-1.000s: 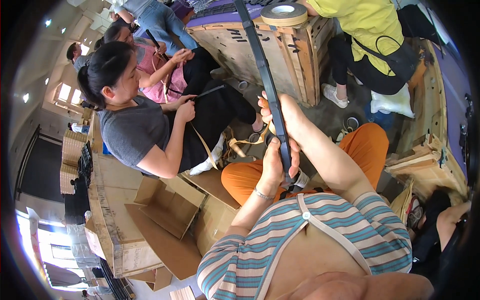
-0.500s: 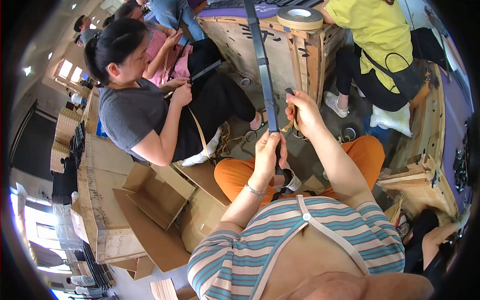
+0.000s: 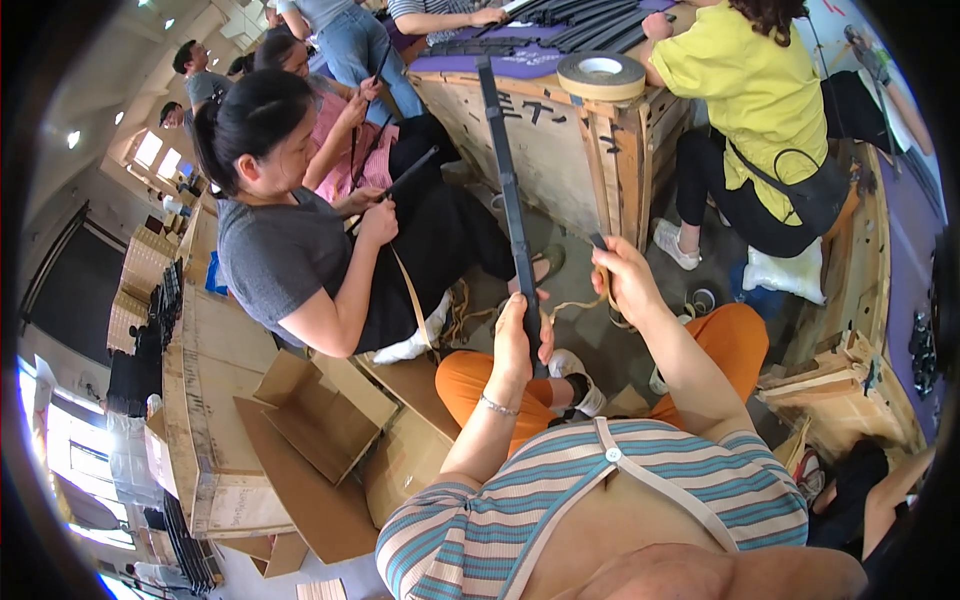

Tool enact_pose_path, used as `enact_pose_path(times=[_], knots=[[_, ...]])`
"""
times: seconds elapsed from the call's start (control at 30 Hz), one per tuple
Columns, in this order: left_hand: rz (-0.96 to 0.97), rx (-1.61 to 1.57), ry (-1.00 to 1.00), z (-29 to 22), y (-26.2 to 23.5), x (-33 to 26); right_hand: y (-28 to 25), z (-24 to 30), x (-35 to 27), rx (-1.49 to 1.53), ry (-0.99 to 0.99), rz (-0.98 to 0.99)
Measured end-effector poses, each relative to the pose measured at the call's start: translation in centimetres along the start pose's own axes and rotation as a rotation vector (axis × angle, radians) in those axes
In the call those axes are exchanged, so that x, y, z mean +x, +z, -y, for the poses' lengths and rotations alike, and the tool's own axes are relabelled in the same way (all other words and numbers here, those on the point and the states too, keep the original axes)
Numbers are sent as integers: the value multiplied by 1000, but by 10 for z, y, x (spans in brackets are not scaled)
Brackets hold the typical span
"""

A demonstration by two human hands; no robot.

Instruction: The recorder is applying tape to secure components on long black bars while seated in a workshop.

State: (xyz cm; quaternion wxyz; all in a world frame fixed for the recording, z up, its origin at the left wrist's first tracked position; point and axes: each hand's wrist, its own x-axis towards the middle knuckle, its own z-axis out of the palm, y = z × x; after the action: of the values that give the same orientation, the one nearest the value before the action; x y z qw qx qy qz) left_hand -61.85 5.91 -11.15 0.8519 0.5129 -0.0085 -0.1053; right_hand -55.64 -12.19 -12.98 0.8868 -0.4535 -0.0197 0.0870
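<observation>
My left hand (image 3: pixel 520 342) is closed round the lower part of a long, narrow dark bar (image 3: pixel 508 165), which stands tilted in front of me. Small raised bands show along its length. To the right of it, my right hand (image 3: pixel 630 285) is closed, with a short dark piece (image 3: pixel 598 242) poking out above the fingers; its kind cannot be made out. A thin tan tape strip (image 3: pixel 578 304) runs from the right hand and sags toward the bar near my left fingers. The two hands are apart.
A roll of tape (image 3: pixel 603 68) lies on the corner of a wooden crate (image 3: pixel 540 125) ahead. A co-worker in grey (image 3: pixel 290 260) sits close at left, holding a dark strip. Open cardboard boxes (image 3: pixel 330 410) are at my lower left. A person in yellow (image 3: pixel 760 110) sits at right.
Both hands sit lower in view, as the whole scene has shifted down. The bar has moved slightly left, and more tan strip now spans the gap between the hands.
</observation>
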Motion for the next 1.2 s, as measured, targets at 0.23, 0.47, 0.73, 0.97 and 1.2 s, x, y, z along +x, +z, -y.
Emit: enact_pose_path(times=[0.23, 0.47, 0.73, 0.97, 1.2], knots=[[15, 69, 37, -21, -8, 37, -48, -14, -16, -232, 57, 7], [52, 124, -79, -49, -9, 119, -90, -32, -9, -316, 148, 80], [46, 312, -203, -86, -7, 257, -152, -62, 14, -376, 326, 67], [-36, 334, -240, -110, 5, 358, -139, -63, 26, -366, 323, 206], [-29, 394, -272, -132, 20, 416, -140, -58, 26, -371, 347, 184]])
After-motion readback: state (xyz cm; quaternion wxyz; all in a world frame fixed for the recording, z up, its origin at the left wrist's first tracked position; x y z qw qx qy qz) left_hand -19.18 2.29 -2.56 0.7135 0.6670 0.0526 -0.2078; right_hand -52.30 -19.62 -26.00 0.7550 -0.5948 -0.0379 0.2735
